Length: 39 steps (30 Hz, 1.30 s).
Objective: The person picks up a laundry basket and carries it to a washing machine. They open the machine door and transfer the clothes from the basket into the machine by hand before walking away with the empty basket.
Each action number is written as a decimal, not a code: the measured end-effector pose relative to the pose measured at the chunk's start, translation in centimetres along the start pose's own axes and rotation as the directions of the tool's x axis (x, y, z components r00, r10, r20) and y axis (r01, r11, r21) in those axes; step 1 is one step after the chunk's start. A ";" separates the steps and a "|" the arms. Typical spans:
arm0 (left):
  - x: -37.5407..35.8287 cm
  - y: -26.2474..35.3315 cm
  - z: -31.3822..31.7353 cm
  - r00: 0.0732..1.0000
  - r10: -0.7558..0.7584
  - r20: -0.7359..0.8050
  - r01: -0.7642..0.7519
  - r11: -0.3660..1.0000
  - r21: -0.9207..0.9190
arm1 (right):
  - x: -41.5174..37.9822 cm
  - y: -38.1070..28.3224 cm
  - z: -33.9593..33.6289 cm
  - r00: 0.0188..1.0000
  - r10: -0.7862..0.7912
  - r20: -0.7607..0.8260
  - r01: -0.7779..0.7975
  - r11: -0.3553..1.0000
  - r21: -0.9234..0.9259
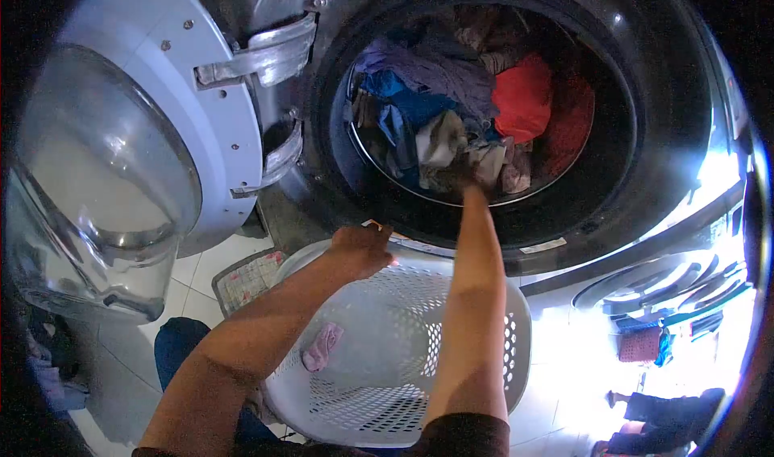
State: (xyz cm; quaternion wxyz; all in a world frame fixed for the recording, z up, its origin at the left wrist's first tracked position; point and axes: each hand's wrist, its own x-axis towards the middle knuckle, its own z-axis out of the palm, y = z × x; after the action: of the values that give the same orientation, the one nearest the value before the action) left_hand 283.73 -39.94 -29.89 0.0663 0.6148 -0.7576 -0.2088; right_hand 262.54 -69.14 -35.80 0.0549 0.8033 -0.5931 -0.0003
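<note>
A front-loading washing machine's drum holds a heap of clothes: a purple cloth, a blue cloth, a red cloth and a pale cloth. My right hand reaches in at the drum's lower edge, against the pale clothes; its fingers are dark and hidden among them. Below the opening stands a white perforated laundry basket. My left hand is closed at the basket's far rim, its fingers curled round it. A small pink cloth lies inside the basket.
The round glass door hangs open at the left on metal hinges. A patterned mat lies on the tiled floor beside the basket. At the lower right are a pink basket and part of another person.
</note>
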 end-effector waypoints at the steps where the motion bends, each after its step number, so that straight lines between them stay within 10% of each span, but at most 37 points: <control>1: 0.0 0.0 0.1 1.000 0.005 -0.004 -0.005 1.000 0.004 | 0.3 1.4 -0.4 0.999 -0.050 0.003 0.049 0.996 0.073; 4: 0.0 0.2 0.3 1.000 0.020 -0.018 -0.020 1.000 0.008 | 0.4 5.7 -2.4 0.962 -0.267 -0.051 0.253 0.814 0.523; 5: -0.1 0.3 0.5 0.999 0.023 -0.025 -0.023 1.000 0.010 | -3.9 2.3 -7.8 1.000 0.004 0.006 -0.007 0.641 0.767; 8: -0.1 0.5 0.1 0.999 0.018 -0.027 -0.018 1.000 -0.008 | -8.0 -2.9 -14.1 0.978 -0.176 0.116 -0.008 0.519 0.855; 11: -0.3 0.8 -0.1 1.000 0.008 -0.028 -0.008 1.000 -0.024 | -7.1 -6.6 -11.5 0.900 -0.436 -0.001 0.253 0.521 0.815; 15: -0.1 0.3 0.3 0.998 0.056 -0.032 -0.056 0.998 -0.001 | -2.4 -10.6 -4.6 0.939 -0.276 0.207 0.006 0.613 0.790; 23: -0.1 0.7 -0.3 1.000 -0.020 0.006 0.020 0.999 0.040 | 0.5 -10.7 -0.1 0.984 -0.151 -0.093 0.175 0.760 0.626; 29: 0.4 0.6 -0.2 0.997 -0.039 0.059 0.039 0.999 0.004 | -5.6 -4.0 -14.9 0.831 -0.233 0.505 -0.322 0.538 0.779; 35: 0.4 0.7 -0.3 0.998 -0.030 0.060 0.030 1.000 0.008 | -1.6 -7.0 -7.5 0.932 -0.178 -0.315 0.360 0.540 0.761; 39: 0.1 1.0 -0.8 0.995 -0.053 0.087 0.054 0.999 -0.007 | 1.2 -11.9 -1.4 0.960 -0.264 -0.099 0.281 0.909 0.307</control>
State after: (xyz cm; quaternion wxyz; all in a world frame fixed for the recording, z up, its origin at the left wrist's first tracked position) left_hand 283.11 -40.07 -28.80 0.0306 0.6251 -0.7420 -0.2405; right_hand 274.38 -66.72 -35.37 -0.0592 0.8761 -0.4657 0.1098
